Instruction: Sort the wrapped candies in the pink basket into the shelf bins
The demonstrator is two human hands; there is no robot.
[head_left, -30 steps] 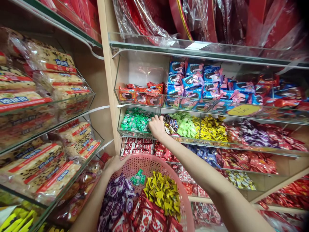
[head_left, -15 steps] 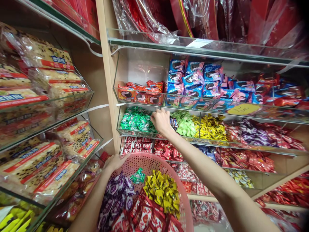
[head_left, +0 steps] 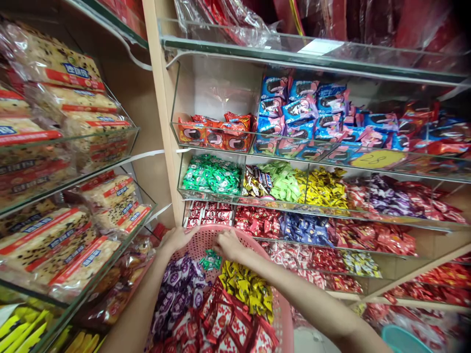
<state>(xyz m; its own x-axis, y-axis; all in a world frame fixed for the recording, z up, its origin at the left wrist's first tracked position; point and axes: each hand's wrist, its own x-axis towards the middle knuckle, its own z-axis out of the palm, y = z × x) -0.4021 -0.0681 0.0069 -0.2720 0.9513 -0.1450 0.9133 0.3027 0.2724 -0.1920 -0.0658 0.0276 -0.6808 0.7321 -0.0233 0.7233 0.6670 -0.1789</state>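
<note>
My left hand [head_left: 178,239] grips the rim of a pink plastic mesh basket [head_left: 208,228] near the bottom middle of the view. My right hand [head_left: 228,245] hangs just inside the far rim, its fingers bunched downward, and anything in them is hidden. Below it lies a small green sweet packet [head_left: 210,260]. The basket also holds purple wrapped sweets [head_left: 176,294], yellow wrapped sweets [head_left: 246,289] and red wrapped sweets [head_left: 224,326].
Clear acrylic bins [head_left: 211,175] of green sweets and of chocolate bars [head_left: 255,181] stand on tiered shelves ahead. Packaged cakes [head_left: 47,245] fill the left shelves. A wooden upright [head_left: 162,122] separates the units. A teal container [head_left: 405,340] shows at bottom right.
My right hand has left the chocolate bars in the bin and moved down and back over the basket. My left hand stays on the rim. The view has shifted slightly.
</note>
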